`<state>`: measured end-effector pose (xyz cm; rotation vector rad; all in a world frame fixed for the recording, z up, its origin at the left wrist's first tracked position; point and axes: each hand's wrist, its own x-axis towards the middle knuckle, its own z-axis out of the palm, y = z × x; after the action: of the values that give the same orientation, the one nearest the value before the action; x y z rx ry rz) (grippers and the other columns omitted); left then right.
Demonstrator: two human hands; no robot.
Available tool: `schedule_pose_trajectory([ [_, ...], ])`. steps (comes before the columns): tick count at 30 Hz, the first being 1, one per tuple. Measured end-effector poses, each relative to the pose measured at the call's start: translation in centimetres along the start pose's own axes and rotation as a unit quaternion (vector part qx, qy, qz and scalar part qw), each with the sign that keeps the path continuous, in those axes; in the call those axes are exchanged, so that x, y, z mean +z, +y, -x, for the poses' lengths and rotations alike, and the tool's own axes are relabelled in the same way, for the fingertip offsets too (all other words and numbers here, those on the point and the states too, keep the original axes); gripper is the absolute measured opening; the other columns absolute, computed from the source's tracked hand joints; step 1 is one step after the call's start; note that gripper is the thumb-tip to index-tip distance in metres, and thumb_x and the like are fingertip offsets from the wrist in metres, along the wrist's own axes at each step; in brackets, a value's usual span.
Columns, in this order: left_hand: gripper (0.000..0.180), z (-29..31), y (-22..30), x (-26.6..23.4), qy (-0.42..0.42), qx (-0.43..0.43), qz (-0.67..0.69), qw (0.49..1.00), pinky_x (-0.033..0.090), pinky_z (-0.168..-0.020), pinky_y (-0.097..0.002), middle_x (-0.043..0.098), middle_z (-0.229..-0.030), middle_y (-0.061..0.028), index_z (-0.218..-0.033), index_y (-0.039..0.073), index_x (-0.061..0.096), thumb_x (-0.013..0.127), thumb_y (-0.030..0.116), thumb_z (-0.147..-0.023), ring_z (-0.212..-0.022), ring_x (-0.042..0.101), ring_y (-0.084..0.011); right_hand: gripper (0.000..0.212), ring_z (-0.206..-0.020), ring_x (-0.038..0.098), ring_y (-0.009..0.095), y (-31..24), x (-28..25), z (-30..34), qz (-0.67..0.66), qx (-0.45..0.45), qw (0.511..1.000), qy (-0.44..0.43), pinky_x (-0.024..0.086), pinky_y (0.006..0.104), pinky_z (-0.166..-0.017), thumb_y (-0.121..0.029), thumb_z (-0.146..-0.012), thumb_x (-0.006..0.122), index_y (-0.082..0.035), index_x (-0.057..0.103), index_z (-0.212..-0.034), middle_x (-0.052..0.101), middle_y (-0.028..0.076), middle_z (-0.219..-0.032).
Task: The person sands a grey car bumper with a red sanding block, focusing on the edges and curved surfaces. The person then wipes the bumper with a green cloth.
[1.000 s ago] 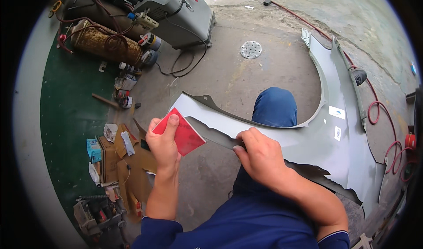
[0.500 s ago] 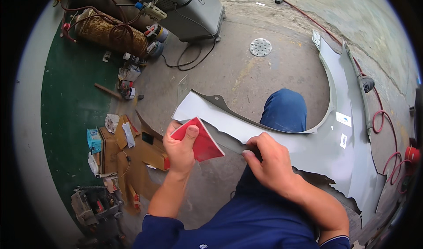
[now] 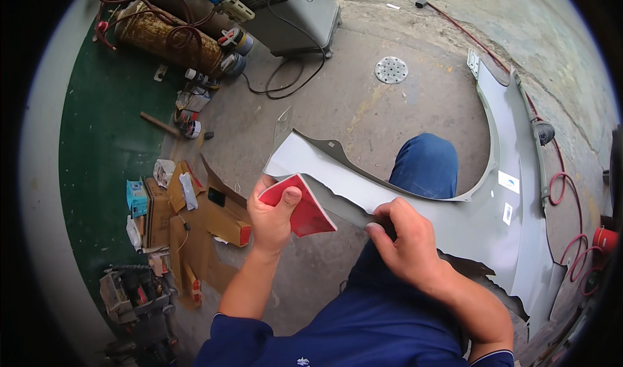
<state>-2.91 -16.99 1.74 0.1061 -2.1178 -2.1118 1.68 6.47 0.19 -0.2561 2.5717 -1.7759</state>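
Note:
My left hand (image 3: 268, 221) is closed on a red sanding pad (image 3: 307, 212) with a pale edge, a flat piece held tilted with the thumb across its face. Close beside it is the narrow end of a pale grey car fender (image 3: 477, 227), its large curved wheel arch turned away from me. My right hand (image 3: 410, 244) is closed at the fender's near edge, fingers curled and thumb below; the fingertips are partly hidden. The fender lies over my legs, and one blue-trousered knee (image 3: 425, 166) shows inside the arch.
Opened cardboard (image 3: 214, 237) lies on the floor at left, beside a toolbox (image 3: 133, 295). A rusty cylinder (image 3: 170, 36) and a grey machine (image 3: 285, 20) stand at the far left. A red hose (image 3: 551, 151) runs along the right behind the fender.
The whole view has shifted slightly, so most things sit a little further right. Both hands keep nearly the same hold and place relative to the fender.

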Motion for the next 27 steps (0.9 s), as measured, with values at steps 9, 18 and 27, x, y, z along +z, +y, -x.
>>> schedule_pose_trajectory([
  [9, 0.023, 1.6, 0.4, 2.9, 0.056, -0.057, -0.022, 0.997, 0.049, -0.072, -0.0212, 0.067, -0.09, 0.0016, -0.095, 0.006, 0.064, 0.083, 0.019, -0.092, -0.079, 0.058, -0.0044, 0.02, -0.079, 0.066, 0.035, 0.1, 0.4, 0.0, 0.014, -0.007, 1.0, 0.007, 0.053, 0.0431, -0.068, -0.009, -0.086, 0.074, -0.003, 0.063, -0.101, 0.064, 0.015, -0.091],
  [18, 0.029, -0.2, 1.8, 2.3, 0.09, -0.052, 0.022, 0.994, 0.051, -0.065, -0.0235, 0.065, -0.079, 0.0004, -0.085, 0.008, 0.056, 0.081, 0.019, -0.093, -0.071, 0.058, -0.0043, 0.021, -0.077, 0.065, 0.034, 0.6, 0.7, 0.5, 0.018, -0.028, 0.999, 0.016, 0.052, 0.0414, -0.066, -0.007, -0.085, 0.076, -0.002, 0.063, -0.101, 0.064, 0.015, -0.09],
  [27, 0.021, 0.1, 2.0, 2.3, 0.072, -0.073, 0.008, 0.995, 0.052, -0.069, -0.0238, 0.068, -0.082, -0.0003, -0.089, 0.005, 0.062, 0.081, 0.014, -0.093, -0.075, 0.061, -0.005, 0.02, -0.081, 0.066, 0.035, 0.3, 0.4, 0.3, 0.021, -0.028, 0.999, 0.012, 0.053, 0.0433, -0.068, -0.009, -0.085, 0.074, -0.004, 0.063, -0.1, 0.063, 0.014, -0.092],
])
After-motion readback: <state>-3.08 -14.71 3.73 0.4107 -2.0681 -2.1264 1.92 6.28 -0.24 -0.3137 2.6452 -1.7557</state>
